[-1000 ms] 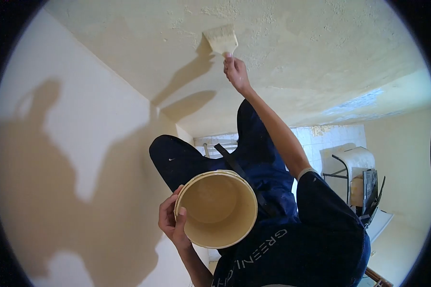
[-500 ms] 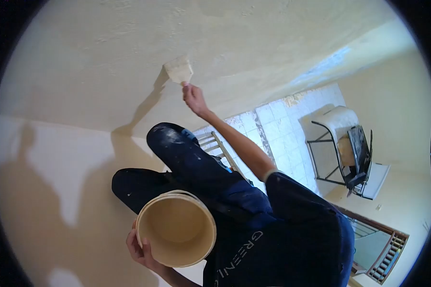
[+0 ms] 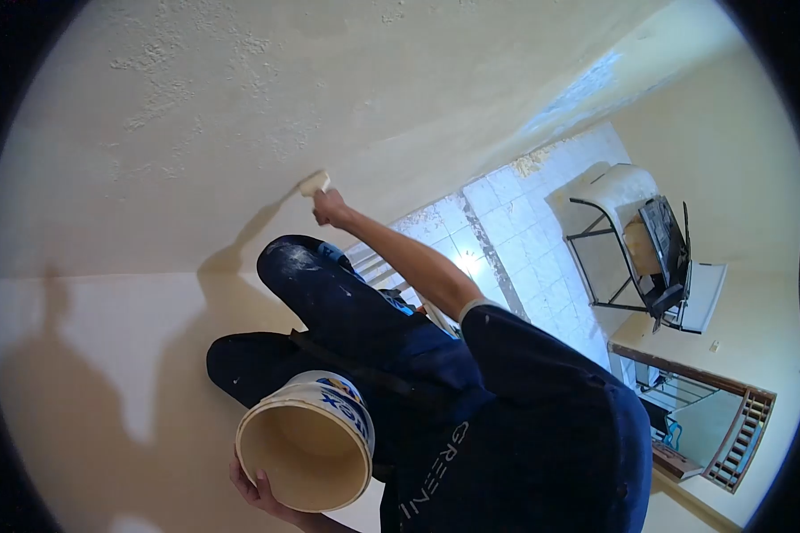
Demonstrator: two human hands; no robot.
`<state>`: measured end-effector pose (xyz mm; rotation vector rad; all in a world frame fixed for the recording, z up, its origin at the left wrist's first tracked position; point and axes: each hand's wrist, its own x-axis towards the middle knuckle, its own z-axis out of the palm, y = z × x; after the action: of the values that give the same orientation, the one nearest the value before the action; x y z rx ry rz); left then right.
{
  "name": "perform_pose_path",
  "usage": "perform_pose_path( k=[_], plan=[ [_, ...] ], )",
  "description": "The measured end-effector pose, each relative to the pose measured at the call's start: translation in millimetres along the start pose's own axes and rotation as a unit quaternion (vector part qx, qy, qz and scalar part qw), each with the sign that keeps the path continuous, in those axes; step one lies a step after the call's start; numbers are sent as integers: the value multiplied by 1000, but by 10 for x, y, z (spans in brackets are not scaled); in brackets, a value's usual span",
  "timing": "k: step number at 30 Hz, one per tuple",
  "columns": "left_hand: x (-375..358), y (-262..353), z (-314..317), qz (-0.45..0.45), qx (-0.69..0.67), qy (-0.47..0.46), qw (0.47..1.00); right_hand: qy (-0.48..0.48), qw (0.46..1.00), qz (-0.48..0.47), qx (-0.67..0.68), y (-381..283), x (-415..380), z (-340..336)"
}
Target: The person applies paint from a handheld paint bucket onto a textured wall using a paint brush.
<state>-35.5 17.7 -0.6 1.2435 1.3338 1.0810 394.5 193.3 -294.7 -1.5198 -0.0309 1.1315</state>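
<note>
My right hand [image 3: 332, 208] is closed round the handle of a wide, cream-coated paintbrush [image 3: 315, 183]. Its broad end lies against the cream wall [image 3: 347, 89], and a long shadow falls from it. Lower down, my left hand [image 3: 262, 493] grips a paint bucket [image 3: 347, 400] by the rim, thumb over the edge and fingers outside. The bucket is tilted with its mouth toward me, showing a cream-coated inside and a white outside with blue lettering. It is held beside my bent legs in dark, paint-spotted trousers.
Rough, flaky patches [image 3: 164, 84] mark the wall. Below me are ladder rungs [image 3: 378, 271] and a tiled floor [image 3: 498, 240]. A white table [image 3: 627, 191] with dark metal legs and items on it stands at right, near a wooden-framed opening [image 3: 702, 426].
My right hand and the paintbrush have moved down and slightly left along the wall. The bucket has tipped and shifted lower left, so its lettered side now shows. My view has tilted.
</note>
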Motion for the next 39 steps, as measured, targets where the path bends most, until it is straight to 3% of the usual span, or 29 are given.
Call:
perform_pose_path(
  k=[4, 6, 8, 11, 13, 15, 17, 19, 21, 23, 25, 27, 28, 30, 31, 33, 34, 35, 36, 38, 39],
  plan=[
    [5, -53, -103, -5, 30, 6, 1000, -72, 995, -16, 63, -674, -906, 85],
    [5, -75, -60, 21, -5, -12, 1000, -129, 985, -106, 34, -836, -1327, -16],
    [-41, -52, -5, 17, -12, -12, 1000, -132, 983, -126, 34, -808, -1319, -66],
    [22, -122, -77, 18, -17, -19, 1000, -66, 963, -239, -102, -327, -818, -192],
    [51, -222, -166, 25, -23, -19, 999, -64, 992, -70, -79, 111, -386, -354],
    [60, -282, -248, 8, -12, -6, 1000, 71, 993, -36, -91, 332, -429, -460],
    [65, -348, -306, 14, -4, 0, 1000, 72, 992, -47, -88, 325, -573, -601],
    [8, -366, -320, 13, 4, 8, 1000, -60, 993, -81, -64, -44, -1051, -761],
    [17, -309, -260, 23, -9, -21, 999, -132, 981, -108, -88, -659, -1776, -716],
    [-24, -57, 37, 13, -15, -22, 1000, -206, 916, -292, -182, -1227, -2450, -618],
    [-26, 29, 224, 6, -23, -15, 1000, -261, 804, -442, -299, -1684, -2938, -559],
    [-35, -19, 247, 21, 53, 2, 998, -326, 710, -493, -383, -1999, -3335, -489],
    [-31, 24, 302, 16, 54, 7, 998, -333, 709, -490, -383, -2097, -3493, -444],
    [-39, 118, 395, 5, 35, 17, 999, -378, 586, -589, -408, -2189, -3821, -344],
    [-16, 64, 373, 0, 35, 25, 999, -388, 583, -586, -407, -2212, -3956, -293],
    [-3, -121, 230, 64, 19, -23, 998, -418, 453, -587, -525, -2209, -4178, -193],
    [-12, -31, 288, 31, -7, -37, 999, -450, 447, -577, -515, -2210, -4235, -150],
    [5, 27, 344, -6, -29, -37, 999, -452, 368, -573, -577, -2194, -4263, -94],
    [34, 73, 381, 38, -23, -54, 998, -454, 280, -574, -621, -2141, -4289, -12],
    [46, 38, 402, 53, -35, -51, 997, -447, 228, -575, -646, -2033, -4319, 107],
    [47, 24, 417, 37, -47, -53, 997, -436, 172, -569, -675, -2027, -4368, 198]
  ],
)
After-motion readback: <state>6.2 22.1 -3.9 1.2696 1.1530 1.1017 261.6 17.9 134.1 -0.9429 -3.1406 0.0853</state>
